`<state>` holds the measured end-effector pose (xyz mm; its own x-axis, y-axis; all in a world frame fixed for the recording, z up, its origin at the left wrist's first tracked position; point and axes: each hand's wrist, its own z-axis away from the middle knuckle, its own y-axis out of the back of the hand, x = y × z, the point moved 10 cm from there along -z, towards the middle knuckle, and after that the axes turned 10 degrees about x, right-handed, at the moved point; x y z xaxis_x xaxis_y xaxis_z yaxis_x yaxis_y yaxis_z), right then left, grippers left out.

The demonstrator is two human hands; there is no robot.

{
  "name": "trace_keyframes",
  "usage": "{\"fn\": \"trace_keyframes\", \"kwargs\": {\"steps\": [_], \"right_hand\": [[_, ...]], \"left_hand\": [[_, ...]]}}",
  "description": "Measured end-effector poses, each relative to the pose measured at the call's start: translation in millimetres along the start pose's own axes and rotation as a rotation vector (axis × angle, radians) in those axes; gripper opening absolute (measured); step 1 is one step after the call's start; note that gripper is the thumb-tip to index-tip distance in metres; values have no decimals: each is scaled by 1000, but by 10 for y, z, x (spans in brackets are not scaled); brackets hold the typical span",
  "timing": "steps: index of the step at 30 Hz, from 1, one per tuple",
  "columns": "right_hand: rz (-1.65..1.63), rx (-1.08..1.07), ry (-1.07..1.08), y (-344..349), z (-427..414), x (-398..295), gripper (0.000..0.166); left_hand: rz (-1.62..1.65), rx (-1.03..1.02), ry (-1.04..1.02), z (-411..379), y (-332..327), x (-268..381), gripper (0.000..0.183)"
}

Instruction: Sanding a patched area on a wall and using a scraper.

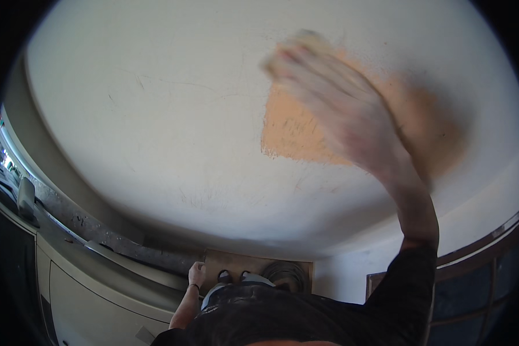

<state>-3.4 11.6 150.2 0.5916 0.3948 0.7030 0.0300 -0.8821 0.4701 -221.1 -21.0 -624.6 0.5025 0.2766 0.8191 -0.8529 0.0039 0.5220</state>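
Observation:
My right hand (350, 112) is raised against a pale painted wall (177, 129), with its arm stretched up from the right. Its fingers lie over the upper left of an orange-tan patch (289, 125) with rough edges. Motion blurs the fingertips; a yellowish-tan shape shows around them, and I cannot tell whether it is a held pad or sheet. Low at my side hangs my left hand (197, 273), a dark band on its wrist. Its fingers look curled in, and nothing shows in them.
A beige car (99, 289) with a side mirror (26, 197) stands close on the left. My feet are on a brown board (216, 258), beside a dark round coil-like object (287, 274). A brown-framed window (462, 287) is at the lower right. Scratches and thin cracks mark the wall.

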Motion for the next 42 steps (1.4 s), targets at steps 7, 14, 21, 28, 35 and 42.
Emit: {"fn": "trace_keyframes", "kwargs": {"steps": [7,14,21,28,35,42], "right_hand": [[-63,-24,42,-60,29,-10,35],[50,-174,-207,469,824,432,42],[-36,116,59,-166,-244,-95,33],[11,-150,-39,330,501,325,34],[55,-135,-98,322,418,294,34],[-86,59,32,-120,-205,-97,34]], "left_hand": [[-36,-35,25,184,-129,-189,23],[-79,-147,3,162,-136,-173,25],[-34,-3,-24,-338,217,-43,25],[-106,-74,96,-80,81,-485,25],[-206,-269,112,91,-125,-653,26],[-73,-42,40,-333,28,-360,26]]}}
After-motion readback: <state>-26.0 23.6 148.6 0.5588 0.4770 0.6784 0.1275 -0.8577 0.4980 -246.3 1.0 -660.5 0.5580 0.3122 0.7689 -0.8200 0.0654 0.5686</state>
